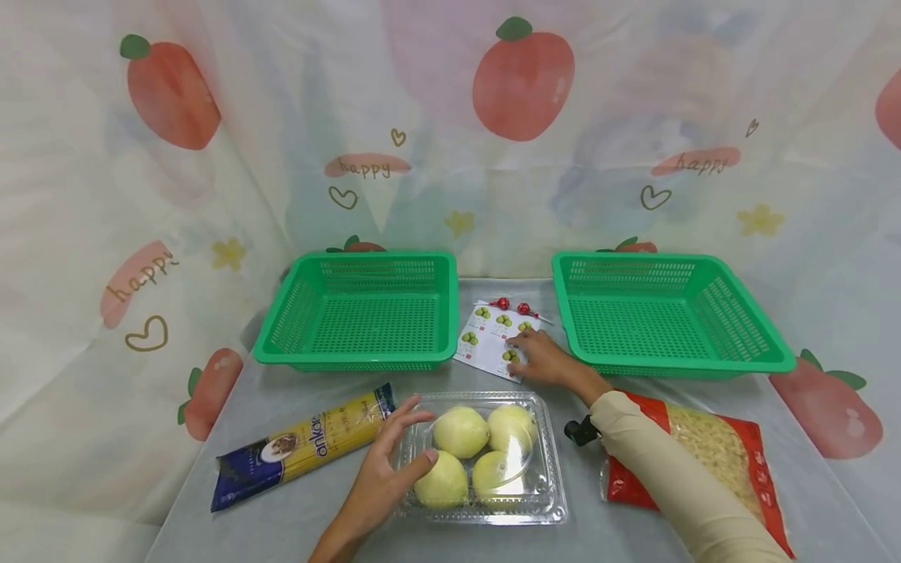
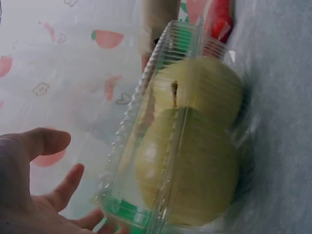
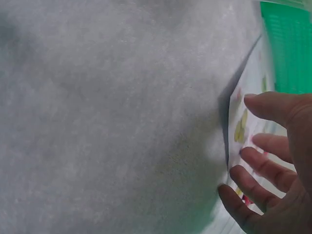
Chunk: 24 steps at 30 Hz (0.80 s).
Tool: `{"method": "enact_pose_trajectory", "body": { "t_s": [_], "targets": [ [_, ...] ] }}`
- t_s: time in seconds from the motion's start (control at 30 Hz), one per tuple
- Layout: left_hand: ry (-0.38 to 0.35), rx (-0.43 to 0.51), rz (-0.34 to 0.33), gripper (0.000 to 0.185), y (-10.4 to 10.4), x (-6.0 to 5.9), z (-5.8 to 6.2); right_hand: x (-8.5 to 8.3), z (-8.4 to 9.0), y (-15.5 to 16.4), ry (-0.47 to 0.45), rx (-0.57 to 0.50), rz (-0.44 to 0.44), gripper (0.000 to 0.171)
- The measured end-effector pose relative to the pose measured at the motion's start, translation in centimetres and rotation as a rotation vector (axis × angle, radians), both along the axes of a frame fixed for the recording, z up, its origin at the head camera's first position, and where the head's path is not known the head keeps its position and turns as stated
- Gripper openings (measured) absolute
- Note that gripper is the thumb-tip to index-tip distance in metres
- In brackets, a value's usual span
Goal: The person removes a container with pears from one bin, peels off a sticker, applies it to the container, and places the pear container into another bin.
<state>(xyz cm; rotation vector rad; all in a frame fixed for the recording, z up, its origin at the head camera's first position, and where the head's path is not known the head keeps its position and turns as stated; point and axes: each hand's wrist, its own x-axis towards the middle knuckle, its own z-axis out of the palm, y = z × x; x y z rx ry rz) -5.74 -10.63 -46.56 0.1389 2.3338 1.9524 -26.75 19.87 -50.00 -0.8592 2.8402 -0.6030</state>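
Currently the clear clamshell of pears (image 1: 486, 461), near centre on the table (image 1: 619, 539), is touched at its left edge by the left hand (image 1: 383, 469), fingers spread and straight. The sticker card (image 1: 496, 336), between the two green baskets (image 1: 359, 313), is pressed flat by the right hand (image 1: 538, 356), fingers extended. A pickup seems to be beginning, so a firm grasp is needed.

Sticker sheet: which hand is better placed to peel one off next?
Right. The right hand already rests its fingers on the sticker sheet between the baskets. The left hand is on the clear fruit box, apart from the sheet.
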Motion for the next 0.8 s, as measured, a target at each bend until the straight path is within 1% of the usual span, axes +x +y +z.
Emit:
{"method": "enact_pose_trajectory", "body": {
  "t_s": [0.1, 0.27, 0.37, 0.47, 0.6, 0.7, 0.8],
  "targets": [
    [-0.010, -0.051, 0.002, 0.044, 0.3, 0.2, -0.2, 0.0, -0.2, -0.2, 0.012, 0.016, -0.022, 0.046],
    [-0.003, -0.089, 0.014, 0.043, 0.7, 0.3, -0.6, 0.0, -0.3, -0.5, 0.015, -0.021, -0.062, 0.040],
    [0.013, -0.089, 0.023, 0.042, 0.8, 0.2, -0.8, -0.3, -0.3, -0.6, -0.017, -0.026, -0.094, 0.044],
    [0.034, -0.093, 0.012, 0.041, 0.9, 0.1, -1.0, -0.5, -0.3, -0.7, -0.060, -0.024, -0.137, 0.048],
    [0.058, -0.101, -0.009, 0.040, 1.0, 0.1, -1.1, -0.8, -0.2, -0.9, -0.108, -0.035, -0.180, 0.040],
    [0.058, -0.097, -0.007, 0.040, 1.0, 0.1, -1.1, -0.9, -0.3, -0.9, -0.129, -0.060, -0.188, 0.036],
    [0.060, -0.096, -0.001, 0.041, 0.9, 0.1, -1.2, -1.1, -0.4, -0.8, -0.149, -0.108, -0.188, 0.035]
  ]
}}
